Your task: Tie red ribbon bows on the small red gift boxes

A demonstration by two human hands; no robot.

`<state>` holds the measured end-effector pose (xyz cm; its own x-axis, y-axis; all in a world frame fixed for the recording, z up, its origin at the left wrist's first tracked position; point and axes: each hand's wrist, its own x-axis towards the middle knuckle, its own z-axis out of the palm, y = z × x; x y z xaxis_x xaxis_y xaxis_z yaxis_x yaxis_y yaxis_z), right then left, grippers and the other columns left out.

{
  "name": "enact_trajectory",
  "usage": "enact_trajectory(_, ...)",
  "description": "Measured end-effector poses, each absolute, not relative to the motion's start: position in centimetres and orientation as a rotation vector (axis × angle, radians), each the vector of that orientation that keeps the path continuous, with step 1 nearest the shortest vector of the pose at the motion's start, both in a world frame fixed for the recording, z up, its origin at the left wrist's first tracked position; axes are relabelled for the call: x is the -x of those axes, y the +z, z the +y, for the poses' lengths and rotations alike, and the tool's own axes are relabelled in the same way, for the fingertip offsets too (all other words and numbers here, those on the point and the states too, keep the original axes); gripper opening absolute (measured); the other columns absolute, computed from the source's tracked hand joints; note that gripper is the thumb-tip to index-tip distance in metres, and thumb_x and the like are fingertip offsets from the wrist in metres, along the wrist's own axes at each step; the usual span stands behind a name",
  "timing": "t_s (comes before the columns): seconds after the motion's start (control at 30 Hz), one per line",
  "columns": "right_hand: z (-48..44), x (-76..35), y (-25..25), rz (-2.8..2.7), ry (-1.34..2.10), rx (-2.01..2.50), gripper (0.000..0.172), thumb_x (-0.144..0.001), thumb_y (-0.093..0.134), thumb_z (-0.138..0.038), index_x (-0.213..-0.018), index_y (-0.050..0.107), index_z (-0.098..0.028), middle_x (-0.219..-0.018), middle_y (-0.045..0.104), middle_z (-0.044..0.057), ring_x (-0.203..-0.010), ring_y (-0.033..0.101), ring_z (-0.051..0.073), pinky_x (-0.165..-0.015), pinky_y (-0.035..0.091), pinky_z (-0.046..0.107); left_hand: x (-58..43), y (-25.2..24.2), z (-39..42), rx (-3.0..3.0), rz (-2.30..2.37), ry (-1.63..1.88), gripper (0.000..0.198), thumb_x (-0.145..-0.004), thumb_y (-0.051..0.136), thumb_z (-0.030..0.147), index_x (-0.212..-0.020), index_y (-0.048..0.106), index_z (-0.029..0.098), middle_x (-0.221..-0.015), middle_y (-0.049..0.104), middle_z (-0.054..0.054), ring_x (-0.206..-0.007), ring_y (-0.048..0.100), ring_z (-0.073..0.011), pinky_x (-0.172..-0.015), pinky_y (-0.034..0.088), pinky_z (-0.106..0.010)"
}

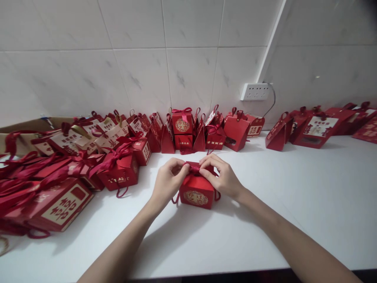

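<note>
A small red gift box [196, 193] with a round gold emblem on its front stands on the white table in front of me. Across its top lies a dark red ribbon [194, 169], bunched in the middle like a bow. My left hand [172, 175] pinches the ribbon's left side between thumb and fingers. On the opposite side, my right hand [220, 175] grips the ribbon the same way, close to the centre. Red cord loops stick out low on both sides of the box. The ribbon's ends are mostly hidden behind my fingers.
Many red gift boxes with ribbons [119, 167] crowd the left side. Behind, a row of red boxes [235, 131] lines the tiled wall, with more boxes [315, 131] at the right. A cardboard carton [17, 127] sits back left. A power socket [255, 92] is on the wall.
</note>
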<state>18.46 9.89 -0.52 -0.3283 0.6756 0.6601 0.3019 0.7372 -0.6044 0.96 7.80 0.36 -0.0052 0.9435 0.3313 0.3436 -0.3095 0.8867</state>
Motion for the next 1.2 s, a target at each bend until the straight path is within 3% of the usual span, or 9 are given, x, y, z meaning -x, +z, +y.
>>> enact_trajectory(0.63, 10.83, -19.05, -1.01, -1.885, 0.608, 0.661, 0.014, -0.080, 0.054, -0.018, -0.066, 0.053, -0.019, -0.083, 0.060, 0.006, -0.083, 0.058, 0.018, -0.076, 0.046, 0.035, -1.34, 0.10, 7.81, -1.717, 1.489, 1.327, 0.014, -0.079, 0.053, 0.027, -0.073, 0.059, 0.017, -0.077, 0.065, -0.002, -0.073, 0.059, -0.0144, -0.072, 0.047, -0.027)
enact_trajectory(0.83, 10.59, -18.47, -1.15, -1.860, 0.582, 0.663, 0.009, -0.078, 0.057, -0.018, -0.069, 0.056, -0.019, -0.081, 0.060, 0.005, -0.081, 0.058, 0.017, -0.076, 0.046, 0.034, -1.73, -0.05, 7.71, -1.848, 1.400, 1.315, 0.016, -0.072, 0.064, 0.032, -0.078, 0.059, 0.018, -0.082, 0.063, -0.001, -0.078, 0.059, -0.0154, -0.074, 0.046, -0.028)
enact_trajectory(1.2, 10.92, -18.93, -1.17, -1.859, 0.656, 0.653, 0.008, -0.076, 0.054, -0.018, -0.068, 0.054, -0.019, -0.082, 0.060, 0.006, -0.083, 0.059, 0.019, -0.075, 0.047, 0.035, -1.54, -0.55, 8.15, -1.896, 1.415, 1.322, 0.005, -0.076, 0.058, 0.024, -0.073, 0.058, 0.019, -0.081, 0.061, -0.001, -0.077, 0.056, -0.0148, -0.075, 0.045, -0.029)
